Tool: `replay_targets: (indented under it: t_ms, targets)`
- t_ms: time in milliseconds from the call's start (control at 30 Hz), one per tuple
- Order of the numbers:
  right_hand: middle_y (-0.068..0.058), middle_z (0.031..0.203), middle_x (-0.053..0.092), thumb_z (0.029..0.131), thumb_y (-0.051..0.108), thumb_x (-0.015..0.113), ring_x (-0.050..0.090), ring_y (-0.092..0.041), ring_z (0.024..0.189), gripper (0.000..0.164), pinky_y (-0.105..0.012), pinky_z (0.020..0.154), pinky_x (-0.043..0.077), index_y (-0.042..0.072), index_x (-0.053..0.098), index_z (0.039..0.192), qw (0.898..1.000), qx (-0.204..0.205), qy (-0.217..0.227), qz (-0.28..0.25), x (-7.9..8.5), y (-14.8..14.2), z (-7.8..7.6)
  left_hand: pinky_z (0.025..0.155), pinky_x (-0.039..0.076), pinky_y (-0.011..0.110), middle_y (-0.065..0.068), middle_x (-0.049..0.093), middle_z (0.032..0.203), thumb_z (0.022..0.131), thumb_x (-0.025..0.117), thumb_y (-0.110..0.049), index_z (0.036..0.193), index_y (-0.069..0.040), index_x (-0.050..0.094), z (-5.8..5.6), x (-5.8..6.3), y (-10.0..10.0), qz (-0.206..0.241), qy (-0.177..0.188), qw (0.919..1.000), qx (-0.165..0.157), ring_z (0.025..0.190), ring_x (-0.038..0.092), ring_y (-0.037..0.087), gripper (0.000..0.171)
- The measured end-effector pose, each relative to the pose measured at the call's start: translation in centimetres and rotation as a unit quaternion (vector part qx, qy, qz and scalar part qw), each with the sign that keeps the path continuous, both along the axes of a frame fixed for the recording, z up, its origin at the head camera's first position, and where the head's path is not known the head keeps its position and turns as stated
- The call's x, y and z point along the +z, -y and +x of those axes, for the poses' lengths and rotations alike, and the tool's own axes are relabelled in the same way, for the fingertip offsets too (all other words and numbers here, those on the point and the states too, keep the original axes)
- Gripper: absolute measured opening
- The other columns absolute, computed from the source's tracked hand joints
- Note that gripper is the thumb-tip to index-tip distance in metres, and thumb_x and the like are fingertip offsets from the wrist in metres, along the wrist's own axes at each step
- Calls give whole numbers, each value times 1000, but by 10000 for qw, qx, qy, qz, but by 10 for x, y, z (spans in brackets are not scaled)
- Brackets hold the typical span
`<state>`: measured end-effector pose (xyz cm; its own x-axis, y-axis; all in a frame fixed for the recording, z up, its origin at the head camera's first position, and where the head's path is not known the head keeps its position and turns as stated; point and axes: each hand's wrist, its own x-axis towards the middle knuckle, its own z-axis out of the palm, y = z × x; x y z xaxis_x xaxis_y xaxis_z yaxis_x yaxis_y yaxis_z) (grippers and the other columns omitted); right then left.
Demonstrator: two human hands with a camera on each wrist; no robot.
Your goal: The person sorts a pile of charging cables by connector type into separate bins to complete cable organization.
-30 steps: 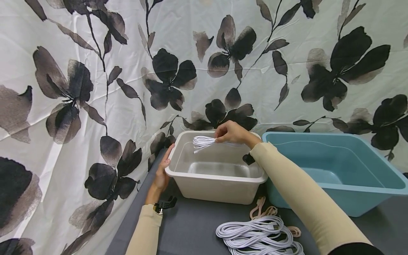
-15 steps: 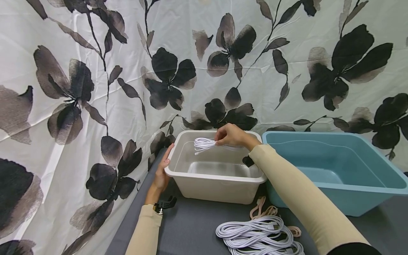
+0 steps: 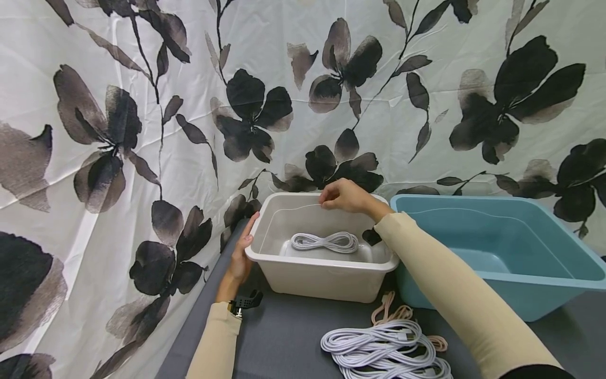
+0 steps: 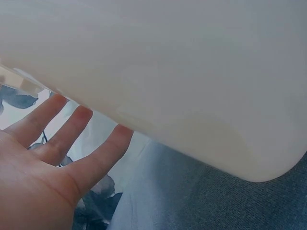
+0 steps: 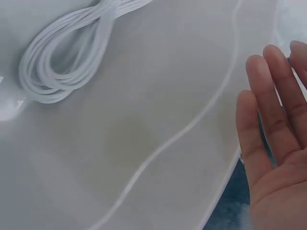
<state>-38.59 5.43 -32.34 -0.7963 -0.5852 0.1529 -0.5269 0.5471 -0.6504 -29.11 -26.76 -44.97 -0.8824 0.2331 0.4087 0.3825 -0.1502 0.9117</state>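
A white coiled cable (image 3: 324, 242), gathered at its middle, lies on the floor of the beige plastic bin (image 3: 322, 280). Above the bin's back rim hovers my right hand (image 3: 347, 197), holding nothing. In the right wrist view its fingers (image 5: 261, 79) are extended, and the loop of the coiled cable shows at upper left. My left hand (image 3: 240, 260) is against the bin's left side; the left wrist view has its straight fingers (image 4: 103, 153) touching the bin wall. On the table in front lies a pile of white cables (image 3: 379, 347).
Beside the beige bin on the right stands a larger teal bin (image 3: 511, 295). Tan cables (image 3: 390, 313) stick out behind the white pile. A floral curtain (image 3: 189, 158) hangs close behind and to the left of the grey table (image 3: 284, 331).
My right hand has let go of the white coiled cable, which has dropped from near the back rim to the bin floor. The left hand has stayed at the bin's side.
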Motion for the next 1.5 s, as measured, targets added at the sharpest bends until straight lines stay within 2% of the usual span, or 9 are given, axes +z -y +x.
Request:
replay_targets:
  t_ms: [200, 333, 533, 733, 900, 1000, 1200, 1400, 1500]
  targets:
    - [-8, 99, 77, 94, 15, 72, 70, -24, 94, 12, -37, 85, 54, 11, 77, 105, 9997, 75, 94, -203, 20, -6, 14, 113, 24, 42, 9, 10, 173, 97, 29, -29, 166, -17, 14, 0, -1, 0, -15, 14, 10000, -9, 149, 21, 24, 72]
    - [-5, 103, 77, 95, 20, 72, 70, -20, 95, 13, -38, 87, 55, 15, 77, 107, 9997, 153, -33, -163, 33, -13, 27, 113, 24, 48, 10, 11, 172, 96, 29, -29, 166, -19, 15, -1, -3, 2, -45, 5, 10000, 38, 147, 24, 25, 71]
    - [-2, 108, 76, 95, 22, 72, 70, -18, 97, 15, -38, 87, 56, 17, 76, 109, 9993, 314, -151, -168, 45, -26, 57, 114, 22, 50, 6, 11, 173, 96, 29, -30, 166, -21, 15, 0, -1, 1, -35, -9, 10000, 31, 149, 21, 25, 72]
    - [-2, 110, 76, 95, 20, 73, 71, -17, 99, 18, -39, 89, 57, 15, 76, 111, 9976, 579, -242, -300, 47, -41, 88, 114, 23, 50, 7, 11, 173, 96, 30, -30, 166, -20, 15, 0, -1, 0, -28, -3, 10000, 53, 148, 22, 25, 73]
    - [4, 109, 76, 95, 21, 73, 69, -14, 102, 17, -44, 93, 55, 18, 76, 111, 9961, 681, -485, -282, 41, -53, 115, 114, 24, 49, 7, 12, 172, 96, 30, -29, 166, -19, 14, 1, -2, 0, 4, -14, 10000, 14, 147, 23, 26, 73]
    - [7, 107, 75, 94, 22, 73, 68, -11, 101, 16, -40, 90, 54, 21, 76, 111, 9956, 717, -517, -323, 34, -60, 129, 115, 24, 48, 8, 12, 172, 96, 28, -27, 166, -18, 15, 1, -2, 0, -2, -20, 10000, 1, 146, 24, 25, 72]
    - [8, 104, 76, 95, 17, 72, 68, -6, 94, 16, -30, 81, 55, 22, 75, 110, 9918, 909, -663, -615, 11, -75, 153, 116, 22, 49, 8, 11, 172, 97, 27, -27, 166, -18, 14, 1, -2, -1, -4, 5, 10000, -24, 146, 24, 23, 71]
    - [9, 102, 75, 94, 10, 72, 68, -4, 90, 19, -28, 77, 55, 21, 75, 110, 9854, 1044, -945, -958, -12, -87, 175, 115, 20, 52, 7, 11, 172, 96, 28, -28, 166, -19, 15, 2, -2, -1, 53, 29, 10000, -7, 146, 24, 25, 71]
    - [5, 102, 75, 93, 6, 72, 68, -6, 88, 21, -27, 74, 56, 18, 74, 110, 9819, 1108, -984, -1180, -23, -91, 186, 115, 20, 53, 7, 12, 172, 96, 28, -28, 166, -19, 15, 2, -2, -1, 57, 42, 10000, 5, 146, 24, 26, 71]
